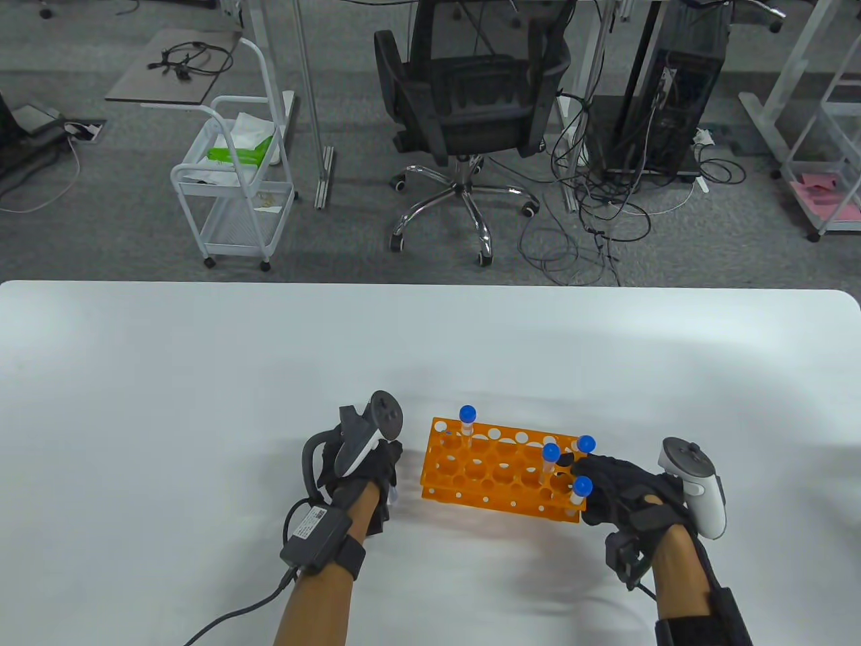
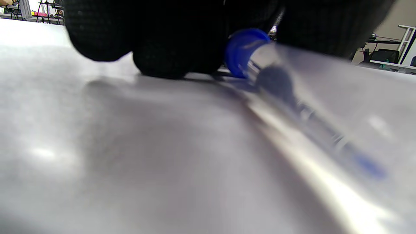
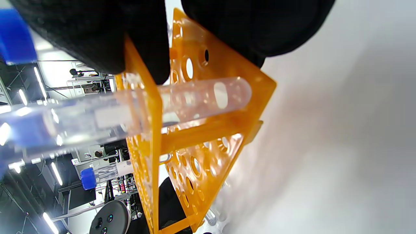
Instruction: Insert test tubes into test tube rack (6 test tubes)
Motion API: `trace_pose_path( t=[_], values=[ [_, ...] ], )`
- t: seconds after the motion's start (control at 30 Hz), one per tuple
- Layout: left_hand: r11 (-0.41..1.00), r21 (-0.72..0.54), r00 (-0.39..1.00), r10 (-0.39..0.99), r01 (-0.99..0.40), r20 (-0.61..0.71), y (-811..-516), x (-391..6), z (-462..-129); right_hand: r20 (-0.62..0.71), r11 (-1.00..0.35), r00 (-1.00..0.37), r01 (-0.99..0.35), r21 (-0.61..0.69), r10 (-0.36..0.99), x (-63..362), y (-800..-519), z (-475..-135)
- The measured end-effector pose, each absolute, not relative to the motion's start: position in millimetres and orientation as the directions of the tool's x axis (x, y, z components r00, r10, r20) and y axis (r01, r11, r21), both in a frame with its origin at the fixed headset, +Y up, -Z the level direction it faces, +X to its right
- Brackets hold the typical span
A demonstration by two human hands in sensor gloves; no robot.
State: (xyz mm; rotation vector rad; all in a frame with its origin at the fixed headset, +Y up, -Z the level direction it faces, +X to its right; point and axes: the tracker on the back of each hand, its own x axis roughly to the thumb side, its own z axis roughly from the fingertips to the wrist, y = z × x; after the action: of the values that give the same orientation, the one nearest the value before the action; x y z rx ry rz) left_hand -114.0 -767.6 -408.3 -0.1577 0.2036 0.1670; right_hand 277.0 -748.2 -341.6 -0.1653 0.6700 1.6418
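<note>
An orange test tube rack [image 1: 498, 471] stands on the white table [image 1: 202, 377]. Several blue-capped test tubes stand upright in it: one at the far left [image 1: 467, 420], the others at the right end [image 1: 550, 461]. My right hand [image 1: 605, 481] grips the rack's right end; in the right wrist view its fingers [image 3: 143, 42] clasp the rack's top plate [image 3: 143, 107] beside a seated tube [image 3: 195, 97]. My left hand [image 1: 387, 468] rests on the table left of the rack. In the left wrist view its fingers [image 2: 169, 42] close around the blue-capped end of a tube [image 2: 292, 107] lying on the table.
The rack [image 3: 208, 136] has several free holes in its middle. Beyond the table's far edge stand an office chair [image 1: 471, 101], a white cart [image 1: 232, 182] and loose floor cables [image 1: 585, 222].
</note>
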Motion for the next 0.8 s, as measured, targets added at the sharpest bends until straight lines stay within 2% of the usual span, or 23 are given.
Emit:
trace_pose_path(
  t=[0.27, 0.43, 0.57, 0.8],
  values=[
    [0.981, -0.114, 0.968, 0.131, -0.158, -0.213, -766.4, -113.2, -408.8, -0.468, -0.04, -0.198, -0.945, 0.326, 0.861, 278.0, -749.0, -341.9],
    [0.96, -0.125, 0.944, 0.215, -0.252, -0.252, -759.2, -126.2, -407.4, -0.467, -0.034, -0.193, -0.944, 0.327, 0.863, 278.2, -749.3, -342.0],
    [0.941, -0.093, 0.915, 0.288, -0.325, -0.282, -745.9, -141.1, -403.1, -0.469, -0.02, -0.18, -0.945, 0.327, 0.865, 277.9, -749.6, -341.6],
    [0.924, -0.013, 0.899, 0.368, -0.381, -0.237, -712.1, -154.0, -386.2, -0.462, -0.013, -0.175, -0.943, 0.333, 0.87, 277.4, -749.5, -341.5]
  ],
)
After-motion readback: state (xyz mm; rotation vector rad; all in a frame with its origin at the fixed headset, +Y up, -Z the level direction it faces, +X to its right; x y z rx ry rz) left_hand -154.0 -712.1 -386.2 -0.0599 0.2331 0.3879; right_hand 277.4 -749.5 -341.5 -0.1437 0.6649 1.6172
